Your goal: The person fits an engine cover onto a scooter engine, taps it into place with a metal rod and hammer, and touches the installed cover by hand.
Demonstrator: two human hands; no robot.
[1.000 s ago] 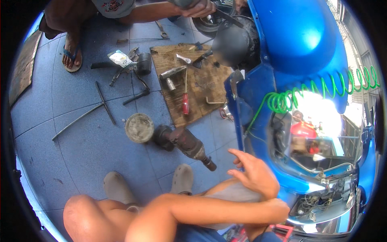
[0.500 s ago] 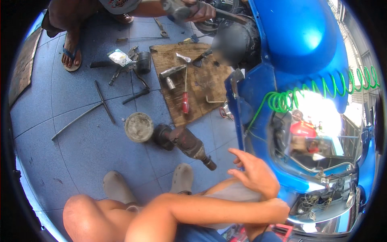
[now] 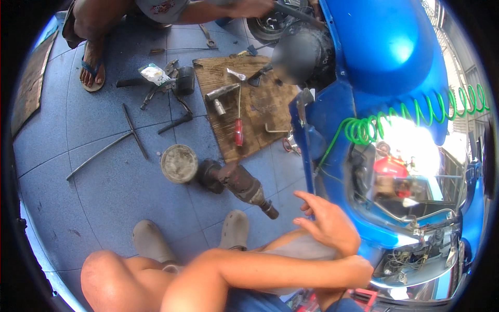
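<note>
My right hand [image 3: 327, 226] hangs relaxed at the lower right, fingers apart and loosely curved, holding nothing. My left forearm lies across beneath it; my left hand [image 3: 356, 273] rests at my right wrist, its fingers hidden. Nearest to the right hand is a grimy power tool [image 3: 239, 187] lying on the tiled floor [image 3: 114, 197], beside a round tub of greyish substance [image 3: 179, 164]. Beyond, a cardboard mat [image 3: 270, 104] holds a red-handled screwdriver [image 3: 239, 131], metal sockets [image 3: 219, 106] and other tools. My grey clogs [image 3: 234, 229] are below.
A blue scooter body [image 3: 390, 41] fills the right side, with a green coiled hose [image 3: 364, 130] across it. A co-worker's hand [image 3: 254, 8] holds a tool by the dark engine part [image 3: 301, 57] and wheel at the top. Loose metal bars [image 3: 99, 156] and assorted tools [image 3: 182, 80] lie on the floor.
The co-worker's hand and the tool in it moved up toward the top edge, and their leg shifted slightly. My hands stayed where they were.
</note>
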